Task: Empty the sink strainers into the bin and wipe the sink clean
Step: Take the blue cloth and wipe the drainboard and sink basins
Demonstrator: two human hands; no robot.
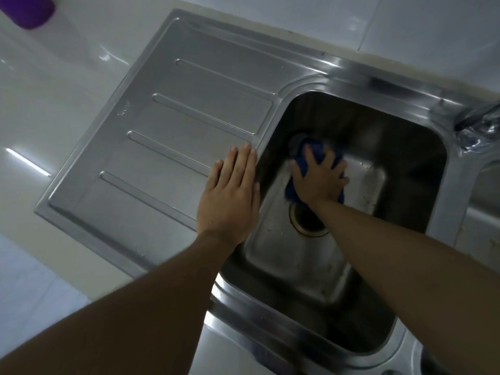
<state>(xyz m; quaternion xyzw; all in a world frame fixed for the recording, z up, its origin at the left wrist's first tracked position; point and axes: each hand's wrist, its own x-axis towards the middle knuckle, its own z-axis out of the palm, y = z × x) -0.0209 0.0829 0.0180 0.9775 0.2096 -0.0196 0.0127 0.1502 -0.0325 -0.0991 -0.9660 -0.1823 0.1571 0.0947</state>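
A stainless steel sink basin (392, 169) fills the right half of the head view. My right hand (320, 180) presses a dark blue cloth (303, 163) flat against the basin floor, fingers spread over it. Just below the hand lies the open drain hole (305, 221), partly hidden by my forearm; no strainer shows in it. A dark round object (296, 140) peeks out at the far edge of the cloth, too hidden to identify. My left hand (230, 193) rests flat, fingers together, on the ribbed draining board (173, 125) at the basin's left rim.
A tap (476, 125) stands at the basin's far right rim. A second basin's edge (484, 201) shows at the right border. White worktop (54, 104) surrounds the sink, with a purple object (27, 10) in the top left corner. Specks of dirt dot the basin floor.
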